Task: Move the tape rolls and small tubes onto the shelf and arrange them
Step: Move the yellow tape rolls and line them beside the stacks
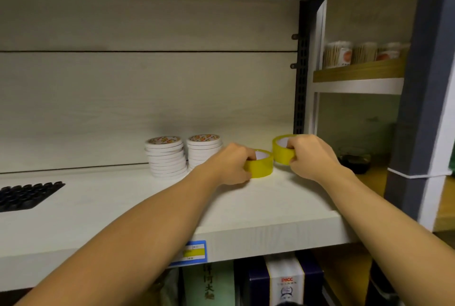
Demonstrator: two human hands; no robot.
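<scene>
Both forearms reach over the shelf (246, 222); each hand's fingers pinch a yellow tape roll (261, 166), left hand (231, 165), right hand (310, 155). Nudging sideways could topple the white tape stacks (167, 158).

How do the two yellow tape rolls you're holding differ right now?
The left yellow roll, gripped by the left hand, lies flat on the shelf with its core opening up. The right yellow roll, gripped by the right hand, is tilted and sits farther back. Both are yellow with white cores, each with fingers hooked into its core.
</scene>
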